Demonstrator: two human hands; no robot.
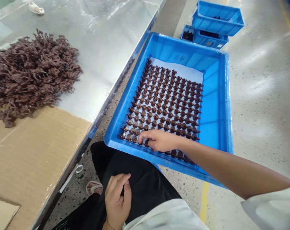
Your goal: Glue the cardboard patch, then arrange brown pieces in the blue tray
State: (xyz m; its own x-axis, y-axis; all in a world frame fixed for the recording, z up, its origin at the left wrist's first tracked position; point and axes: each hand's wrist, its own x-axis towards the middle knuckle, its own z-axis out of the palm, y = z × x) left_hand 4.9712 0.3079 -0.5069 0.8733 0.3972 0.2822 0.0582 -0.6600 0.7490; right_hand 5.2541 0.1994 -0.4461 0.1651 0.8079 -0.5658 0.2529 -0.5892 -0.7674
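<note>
Fingers: those of the bare right hand (160, 140) are bent downward, index finger foremost, over the near edge of the array; whether the tips pinch a piece or only touch one cannot be told.

Pieces: small, glossy, dark-brown moulded-looking pieces with round disc bases (168, 121), directly beneath and around those fingertips. The nearest row runs crosswise, slanting from the left toward the lower right, passing under the hand; further rows extend away from the person. The long axis of the single piece at the fingertips is hidden. The right hand is the nearer one.

Left hand (118, 198): loosely curled, thumb near the index finger, nothing visible between; resting on black cloth trousers (149, 179), well apart from the pieces.

Liner: thin white sheet (192, 75), flat beneath the rows, bare at the far end.

Container: rectangular blue plastic tray (214, 111), smooth-walled, with a raised rim.

To the left: shiny grey tabletop (97, 57), bearing a tangled, twiggy dark-brown heap (34, 70) and a matte tan cardboard sheet (39, 147).

Beyond: stacked blue plastic crates (218, 19) on a speckled, polished floor (260, 111).
</note>
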